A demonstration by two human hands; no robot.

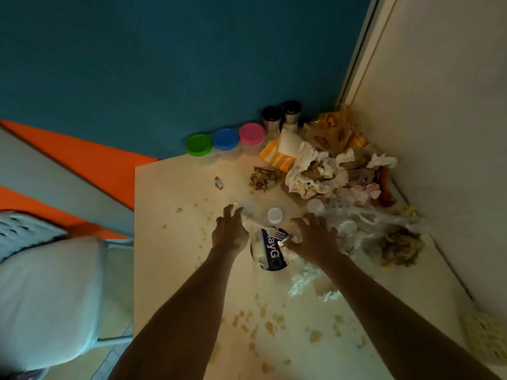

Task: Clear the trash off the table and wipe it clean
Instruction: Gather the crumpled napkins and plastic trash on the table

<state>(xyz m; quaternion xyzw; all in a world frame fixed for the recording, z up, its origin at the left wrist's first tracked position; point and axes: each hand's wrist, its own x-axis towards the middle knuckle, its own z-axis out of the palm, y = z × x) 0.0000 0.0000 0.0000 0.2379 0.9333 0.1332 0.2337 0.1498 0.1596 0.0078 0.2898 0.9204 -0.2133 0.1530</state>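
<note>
A pale table (175,270) with brown stains carries a pile of trash at its far right corner: crumpled napkins (312,171), food wrappers (333,133) and clear plastic bags (365,218). A white and blue plastic bag (267,252) lies in the middle between my hands. My left hand (229,231) grips its left edge with curled fingers. My right hand (312,237) pinches the bag's right edge, fingers spread over the plastic. A small white lidded cup (275,215) stands just beyond the bag.
Green (199,144), blue (225,138) and pink (251,133) lidded tubs and two steel shakers (282,116) line the far edge. A small sauce packet (218,183) lies alone. A cushioned chair (49,294) is left; a white wall (439,160) is right.
</note>
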